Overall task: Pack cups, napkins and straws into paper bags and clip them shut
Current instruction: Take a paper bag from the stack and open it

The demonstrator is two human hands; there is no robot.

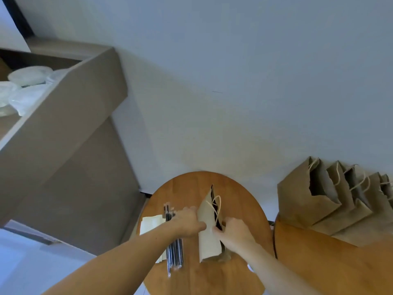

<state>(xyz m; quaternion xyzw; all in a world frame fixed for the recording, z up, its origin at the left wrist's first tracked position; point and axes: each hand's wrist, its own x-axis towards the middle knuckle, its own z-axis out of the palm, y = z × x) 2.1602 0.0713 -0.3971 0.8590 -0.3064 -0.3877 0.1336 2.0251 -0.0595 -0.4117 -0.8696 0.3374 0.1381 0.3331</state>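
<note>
Small round wooden table (244,201) set against a pale wall. On it stands a narrow brown paper bag with twine handles (209,231), upright and pressed nearly flat, its dark mouth showing as a slit at the top. Left hand (187,222) grasps the bag's left side, thumb laid across the front panel. Right hand (236,233) has its fingers curled at the bag's right edge by the mouth; it appears to pinch the paper, though the fingertips are hidden. Just left of the bag, under the left forearm, lies a bundle of dark wrapped straws (175,254), touching a stack of cream paper napkins (151,225). To the right, a second wooden table (319,262) carries a row of open brown paper bags (302,201). Upper left, a grey-brown shelf (74,99) holds clear plastic cups or lids (29,75), blurred.
</note>
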